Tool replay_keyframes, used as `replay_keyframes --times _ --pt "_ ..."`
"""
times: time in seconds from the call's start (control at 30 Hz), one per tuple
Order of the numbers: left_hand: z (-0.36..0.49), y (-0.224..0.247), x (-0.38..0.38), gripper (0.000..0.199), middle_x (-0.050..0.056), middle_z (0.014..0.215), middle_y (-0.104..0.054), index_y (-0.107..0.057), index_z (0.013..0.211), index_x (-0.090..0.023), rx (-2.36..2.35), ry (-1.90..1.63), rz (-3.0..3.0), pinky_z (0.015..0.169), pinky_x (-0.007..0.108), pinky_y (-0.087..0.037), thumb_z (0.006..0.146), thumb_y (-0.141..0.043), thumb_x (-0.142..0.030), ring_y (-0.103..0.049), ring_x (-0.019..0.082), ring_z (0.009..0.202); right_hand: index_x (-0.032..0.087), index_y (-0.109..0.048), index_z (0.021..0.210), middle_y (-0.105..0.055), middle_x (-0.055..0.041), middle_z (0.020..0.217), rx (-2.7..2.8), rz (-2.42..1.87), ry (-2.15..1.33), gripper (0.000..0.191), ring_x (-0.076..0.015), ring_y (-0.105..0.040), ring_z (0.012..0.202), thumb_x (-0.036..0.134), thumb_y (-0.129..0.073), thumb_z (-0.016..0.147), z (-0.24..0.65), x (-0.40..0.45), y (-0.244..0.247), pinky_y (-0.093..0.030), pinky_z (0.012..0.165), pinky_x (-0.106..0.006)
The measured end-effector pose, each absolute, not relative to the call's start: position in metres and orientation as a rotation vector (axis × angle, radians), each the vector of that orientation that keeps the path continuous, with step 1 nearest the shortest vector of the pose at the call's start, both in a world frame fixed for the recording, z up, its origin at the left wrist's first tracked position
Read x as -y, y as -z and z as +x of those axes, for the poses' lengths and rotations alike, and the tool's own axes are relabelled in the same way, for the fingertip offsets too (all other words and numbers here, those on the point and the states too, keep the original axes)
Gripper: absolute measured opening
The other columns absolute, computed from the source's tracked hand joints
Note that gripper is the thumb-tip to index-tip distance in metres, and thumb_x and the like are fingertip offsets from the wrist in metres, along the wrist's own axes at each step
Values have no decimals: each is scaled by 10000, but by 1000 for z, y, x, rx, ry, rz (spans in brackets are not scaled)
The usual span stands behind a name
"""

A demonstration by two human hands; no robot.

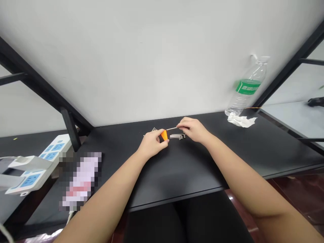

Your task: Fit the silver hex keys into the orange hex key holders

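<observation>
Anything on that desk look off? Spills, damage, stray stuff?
Only minor: a crumpled white tissue lies at the foot of the plastic bottle, like litter left out. The bottle's slant may just be lens distortion. No spill or damage shows.

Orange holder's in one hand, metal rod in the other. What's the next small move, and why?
Probably nudge the metal rod gently toward the orange holder: its end appears to meet the holder's top, the left hand steadies the holder, and the right hand pinches the rod. Seating is too small to judge.
</observation>
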State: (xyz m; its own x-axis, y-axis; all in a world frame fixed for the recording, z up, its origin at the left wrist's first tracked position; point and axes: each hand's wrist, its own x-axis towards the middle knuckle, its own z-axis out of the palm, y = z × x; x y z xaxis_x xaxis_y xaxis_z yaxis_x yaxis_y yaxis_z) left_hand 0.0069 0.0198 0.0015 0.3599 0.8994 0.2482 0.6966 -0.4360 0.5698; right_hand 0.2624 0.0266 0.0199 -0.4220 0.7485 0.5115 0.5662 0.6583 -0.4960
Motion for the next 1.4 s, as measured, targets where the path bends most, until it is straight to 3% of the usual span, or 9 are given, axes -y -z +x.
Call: replay_keyframes --times 0.3,0.43,0.67,0.8,0.97,1.1,1.23,1.4 --pt "5 -5 -18 262 -17 789 -683 -728 1013 -245 -1262 -806 2312 718 280 -487 796 -703 -391 -607 148 697 207 -786 1036 -688 -70 1015 2211 -948 -199 312 -145 -637 801 153 -482 994 261 -21 -20 -519 742 -285" --pt "5 -8 -17 175 -23 777 -675 -709 918 -229 -1192 -763 2339 725 274 -487 797 -702 -356 -606 141 701 198 -777 1048 -679 -74 1041 2234 -893 -161 304 -140 -636 799 137 -486 987 261 -20 -20 -516 729 -278" --pt "8 -8 -14 214 4 898 -726 -719 986 -223 -1046 -747 2334 767 278 -503 825 -692 -360 -641 162 785 206 -685 1192 -672 -84 1126 2201 -812 -408 296 -170 -655 949 135 -504 969 238 -14 -14 -544 853 -313" --pt "9 -7 -14 227 6 857 -719 -720 979 -214 -1116 -741 2311 744 281 -501 819 -685 -371 -634 163 751 199 -656 1215 -656 -83 1195 2133 -963 -469 328 -143 -648 856 112 -512 933 237 -17 -13 -537 824 -298" --pt "9 -6 -14 237 -11 879 -727 -725 999 -233 -1170 -826 2300 772 282 -508 798 -706 -357 -652 159 760 190 -723 984 -673 -76 1049 2216 -1486 -372 137 -175 -629 859 186 -625 889 263 -35 -6 -498 792 -298" --pt "10 -5 -13 240 -15 892 -730 -723 1010 -238 -1170 -815 2301 768 280 -504 801 -706 -355 -663 161 775 217 -720 888 -683 -65 1045 2293 -1685 -426 97 -190 -635 894 167 -652 840 270 -43 -2 -481 785 -289" --pt "10 -5 -13 245 -12 909 -731 -719 1020 -242 -1176 -800 2308 780 285 -504 803 -699 -353 -669 168 800 191 -653 746 -696 -69 857 2212 -1884 -460 87 -185 -622 707 107 -675 732 271 -41 -6 -441 616 -282" --pt "9 -6 -15 280 -10 850 -700 -706 1051 -231 -1221 -818 2320 754 286 -487 800 -702 -356 -641 162 756 208 -664 930 -689 -1 790 2060 -1577 -698 131 -133 -622 620 146 -594 839 272 -32 -12 -469 583 -242"
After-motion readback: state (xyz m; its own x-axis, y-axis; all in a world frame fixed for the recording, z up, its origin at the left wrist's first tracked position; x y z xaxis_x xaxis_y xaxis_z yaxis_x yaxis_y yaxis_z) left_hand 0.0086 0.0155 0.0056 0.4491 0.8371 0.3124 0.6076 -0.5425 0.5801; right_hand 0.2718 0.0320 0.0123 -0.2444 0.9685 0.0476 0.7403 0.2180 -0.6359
